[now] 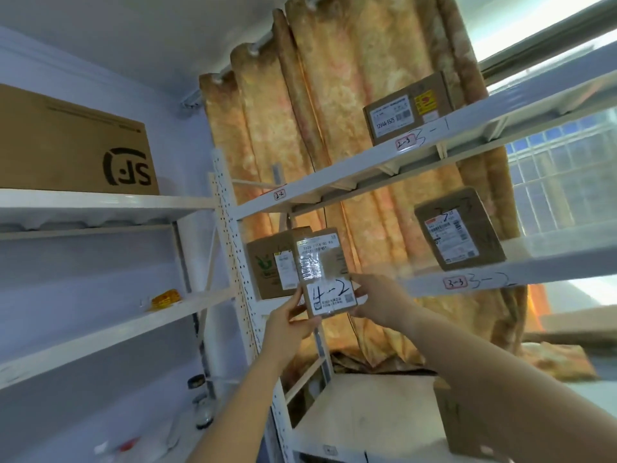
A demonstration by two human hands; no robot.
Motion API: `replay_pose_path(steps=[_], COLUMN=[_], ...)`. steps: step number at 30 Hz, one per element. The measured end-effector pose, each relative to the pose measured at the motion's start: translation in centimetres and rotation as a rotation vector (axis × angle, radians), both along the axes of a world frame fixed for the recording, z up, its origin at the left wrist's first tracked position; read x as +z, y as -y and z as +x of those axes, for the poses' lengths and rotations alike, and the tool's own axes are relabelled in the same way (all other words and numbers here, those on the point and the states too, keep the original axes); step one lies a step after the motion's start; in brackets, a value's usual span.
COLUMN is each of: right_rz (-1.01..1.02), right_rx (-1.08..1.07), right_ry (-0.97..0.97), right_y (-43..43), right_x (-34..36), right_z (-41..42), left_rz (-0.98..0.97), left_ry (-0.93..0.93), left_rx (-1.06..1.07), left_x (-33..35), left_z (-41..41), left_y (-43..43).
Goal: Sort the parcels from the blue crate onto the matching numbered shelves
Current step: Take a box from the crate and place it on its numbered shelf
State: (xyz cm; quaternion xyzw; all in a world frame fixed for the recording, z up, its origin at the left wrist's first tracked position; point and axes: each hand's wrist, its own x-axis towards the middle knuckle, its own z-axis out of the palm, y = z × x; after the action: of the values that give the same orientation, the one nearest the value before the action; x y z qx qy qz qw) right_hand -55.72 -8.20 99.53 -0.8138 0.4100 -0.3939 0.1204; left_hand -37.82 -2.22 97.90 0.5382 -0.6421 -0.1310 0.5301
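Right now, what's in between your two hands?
A small brown parcel marked 4-2 sits between the left hand and the right hand, each gripping a lower corner. The head view shows it.

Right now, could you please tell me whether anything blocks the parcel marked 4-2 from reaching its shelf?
Cannot tell: no shelf marked 4-2 shows. The left hand and right hand hold the parcel; a green-logo box stands just behind it.

Parcel storeroom, white numbered shelves (pixel 334 182), labelled cardboard boxes (pixel 409 110), curtained window (pixel 561 182)
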Motion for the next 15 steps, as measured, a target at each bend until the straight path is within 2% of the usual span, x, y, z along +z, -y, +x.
replay_pose_path(steps=[5,8,12,15], right_rz=[0.101,0.135,0.13,0.264], right_rx=[0.046,0.034,-0.035,0.072], right_ry=[0.168,0.298,0.259,0.199], right_y=[1.5,1.2,3.6,6.9], right_x=[-4.9,-9.4,-14.8,-16.9], right_z=[0.5,1.2,1.6,2.2], left_rz=[0.037,0.102,0.175,0.214], left_ry=[-0.017,-0.098,-0.126,-0.212], left_rx=[-0.015,-0.028,-0.009,0.034], left_x=[-3.8,-7.0,-11.5,-14.1], left_z=[-0.1,-0.8,-0.9,0.1], left_y=[1.9,3.7,6.3,8.3])
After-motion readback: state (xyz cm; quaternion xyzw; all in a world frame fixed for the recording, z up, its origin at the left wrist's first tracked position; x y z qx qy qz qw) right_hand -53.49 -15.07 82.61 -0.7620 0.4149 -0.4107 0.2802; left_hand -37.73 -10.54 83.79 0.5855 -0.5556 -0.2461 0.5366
